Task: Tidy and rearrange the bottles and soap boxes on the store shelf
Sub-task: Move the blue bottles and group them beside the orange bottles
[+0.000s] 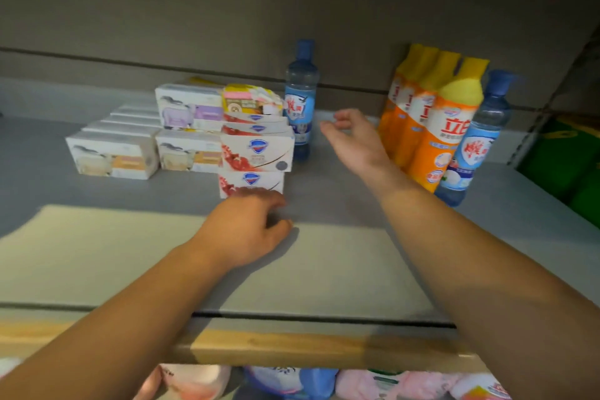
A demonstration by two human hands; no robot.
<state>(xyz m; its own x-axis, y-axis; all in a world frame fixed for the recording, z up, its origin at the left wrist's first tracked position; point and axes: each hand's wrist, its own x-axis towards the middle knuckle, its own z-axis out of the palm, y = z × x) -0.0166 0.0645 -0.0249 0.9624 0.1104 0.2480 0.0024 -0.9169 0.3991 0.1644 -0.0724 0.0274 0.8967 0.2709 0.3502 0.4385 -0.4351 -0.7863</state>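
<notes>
On the grey shelf stand rows of white soap boxes at the left, with a stack of red-and-white soap boxes beside them. My left hand rests on the shelf just in front of the lowest red-and-white box, fingers loosely curled, holding nothing. A blue bottle stands behind the stack. My right hand hovers open between that bottle and a row of orange bottles with yellow caps. Another blue bottle stands at the right of the orange row.
A yellow and pink packet lies on top of the stacked boxes. The shelf's wooden front edge runs across the bottom. Pink and blue packages fill the shelf below. Green goods sit at the far right.
</notes>
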